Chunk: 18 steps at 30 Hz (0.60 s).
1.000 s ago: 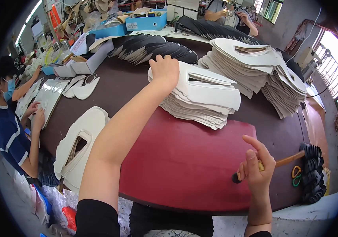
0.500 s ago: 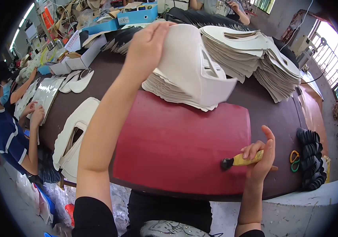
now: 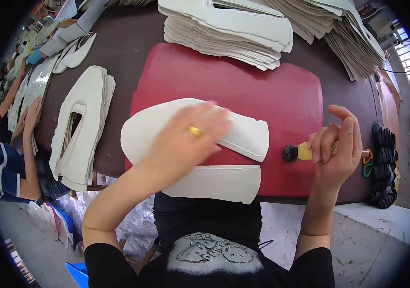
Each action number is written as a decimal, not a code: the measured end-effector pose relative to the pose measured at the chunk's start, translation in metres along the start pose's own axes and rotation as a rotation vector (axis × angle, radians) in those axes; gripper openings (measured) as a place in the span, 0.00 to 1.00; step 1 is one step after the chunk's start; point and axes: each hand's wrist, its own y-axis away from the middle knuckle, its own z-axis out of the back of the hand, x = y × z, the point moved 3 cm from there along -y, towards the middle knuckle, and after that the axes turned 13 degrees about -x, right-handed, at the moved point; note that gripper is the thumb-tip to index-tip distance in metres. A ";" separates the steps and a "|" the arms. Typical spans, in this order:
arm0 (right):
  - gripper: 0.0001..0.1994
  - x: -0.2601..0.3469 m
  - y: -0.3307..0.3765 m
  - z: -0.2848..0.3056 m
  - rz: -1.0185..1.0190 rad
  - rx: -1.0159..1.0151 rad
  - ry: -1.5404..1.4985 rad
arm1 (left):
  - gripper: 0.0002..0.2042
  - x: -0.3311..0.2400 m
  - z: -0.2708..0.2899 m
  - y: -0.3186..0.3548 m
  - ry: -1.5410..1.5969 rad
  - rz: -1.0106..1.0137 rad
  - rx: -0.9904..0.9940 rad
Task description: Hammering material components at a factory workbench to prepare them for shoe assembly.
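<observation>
A white U-shaped shoe-upper piece (image 3: 140, 132) lies on the red mat (image 3: 289, 103), its two arms pointing right and its lower arm along the table's near edge. My left hand (image 3: 186, 137), with a ring on one finger, rests flat on the piece's upper arm, its fingers stretched out and a little blurred. Closed round a tool with a dark rounded head and a yellow handle (image 3: 305, 151), my right hand (image 3: 337, 149) hovers over the mat's right side, index finger raised. I cannot tell whether that tool is a hammer or a brush.
A stack of white pieces (image 3: 224, 41) sits on the mat's far edge, with more stacks (image 3: 310, 19) beyond. Another stack (image 3: 82, 96) lies left. Orange-and-green-handled scissors (image 3: 368, 165) and bundled black strips (image 3: 385, 168) are at right. A co-worker's hands (image 3: 32, 113) work at far left.
My left hand has come from the far stack to the mat, bringing a white piece that now lies flat. My right hand still holds the tool. The view has tipped downward.
</observation>
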 end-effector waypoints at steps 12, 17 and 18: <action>0.21 0.010 0.050 -0.051 0.014 0.244 0.101 | 0.06 -0.042 -0.031 0.008 -0.039 -0.508 -0.040; 0.21 0.010 0.044 -0.053 -0.015 0.219 0.087 | 0.03 -0.049 -0.028 -0.001 -0.129 -0.668 0.027; 0.21 0.010 0.043 -0.053 -0.022 0.208 0.099 | 0.03 -0.050 -0.029 -0.004 -0.118 -0.665 0.077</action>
